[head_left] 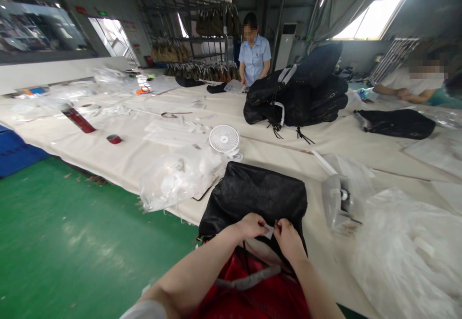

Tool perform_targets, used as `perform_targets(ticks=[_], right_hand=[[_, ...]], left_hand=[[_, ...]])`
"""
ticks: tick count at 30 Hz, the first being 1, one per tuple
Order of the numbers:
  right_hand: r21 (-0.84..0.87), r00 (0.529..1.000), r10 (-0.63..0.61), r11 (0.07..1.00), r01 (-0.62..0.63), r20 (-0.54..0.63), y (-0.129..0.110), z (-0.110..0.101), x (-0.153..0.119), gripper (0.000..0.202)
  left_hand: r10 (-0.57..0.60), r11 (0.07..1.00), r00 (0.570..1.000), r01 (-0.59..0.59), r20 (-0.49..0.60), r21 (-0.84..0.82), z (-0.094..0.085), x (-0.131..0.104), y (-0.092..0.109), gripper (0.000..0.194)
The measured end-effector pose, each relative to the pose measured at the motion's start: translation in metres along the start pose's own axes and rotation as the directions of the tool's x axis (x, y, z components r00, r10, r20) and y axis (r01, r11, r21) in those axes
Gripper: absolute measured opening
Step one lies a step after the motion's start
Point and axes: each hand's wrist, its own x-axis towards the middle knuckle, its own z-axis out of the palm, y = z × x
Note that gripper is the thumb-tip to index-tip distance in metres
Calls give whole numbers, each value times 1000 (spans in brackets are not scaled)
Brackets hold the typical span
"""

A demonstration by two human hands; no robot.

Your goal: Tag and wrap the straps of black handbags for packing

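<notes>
A black bag [258,186] lies on the near edge of the long covered table, right in front of me. My left hand [253,226] is closed, pinching a small white slip [269,232] at the bag's near side. Close beside it, my right hand [285,235] is also closed, fingertips together at the bag's edge by the slip. A small brass-coloured bit shows at those fingertips; what they grip is too small to make out. Below the hands, a grey-wrapped strap [252,278] hangs across the red cloth [277,297] at my front.
A small white fan [224,139] stands beyond the bag, with clear plastic bags [169,179] to its left. Piled black bags [299,93] sit farther back. A plastic bin [341,198] and plastic film [407,256] lie right. One co-worker [254,54] stands across the table.
</notes>
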Motion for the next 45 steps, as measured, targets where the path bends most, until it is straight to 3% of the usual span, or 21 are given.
perform_targets(ticks=[4, 8, 11, 14, 23, 36, 45], right_hand=[[340, 993, 102, 933, -116, 58, 9, 4, -16, 7], [646, 919, 253, 654, -393, 303, 9, -2, -13, 16], [764, 875, 344, 441, -471, 341, 4, -9, -8, 25], [816, 864, 376, 342, -466, 336, -1, -14, -8, 33], [836, 879, 344, 326, -441, 330, -5, -16, -13, 33], [806, 878, 361, 387, -448, 315, 2, -10, -16, 29], [655, 854, 390, 552, -516, 343, 2, -2, -9, 23]], left_hand=[[22, 996, 1000, -22, 5, 89, 1, -10, 2, 14], [30, 991, 999, -27, -23, 131, 4, -5, 11, 18], [10, 992, 999, -5, -42, 129, 9, 1, 13, 19], [-18, 996, 999, 21, -37, 84, 16, 6, 11, 11], [-56, 979, 998, 52, -17, -195, 28, 11, 13, 24], [-109, 947, 992, 83, -66, -310, 31, 11, 18, 15], [-218, 924, 975, 191, -45, -331, 25, 12, 25, 17]])
